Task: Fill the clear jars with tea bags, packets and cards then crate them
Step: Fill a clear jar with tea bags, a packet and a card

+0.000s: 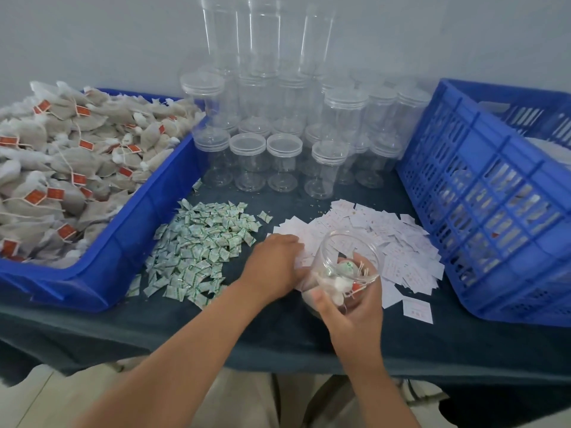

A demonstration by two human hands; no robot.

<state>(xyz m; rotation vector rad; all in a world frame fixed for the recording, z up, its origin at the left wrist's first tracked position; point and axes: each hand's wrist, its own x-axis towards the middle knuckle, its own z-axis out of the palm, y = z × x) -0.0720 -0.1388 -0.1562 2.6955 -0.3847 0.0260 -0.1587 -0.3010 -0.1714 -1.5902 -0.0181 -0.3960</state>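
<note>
Near the counter's (278,329) front edge, the left hand (275,264) rests on the pile of white cards (386,233), fingers (293,242) bent down onto them; whether they pinch a card cannot be told. Just beside it, the right hand (349,313) is wrapped round an open clear jar (346,257), tilted toward the person, with tea bags and a green-printed packet inside. Loose packets (200,242) lie left of the cards, beside a blue bin (123,242) heaped with tea bags (61,149). Lidded empty jars (284,149) stand behind; a blue crate (482,196) sits at the right.
</note>
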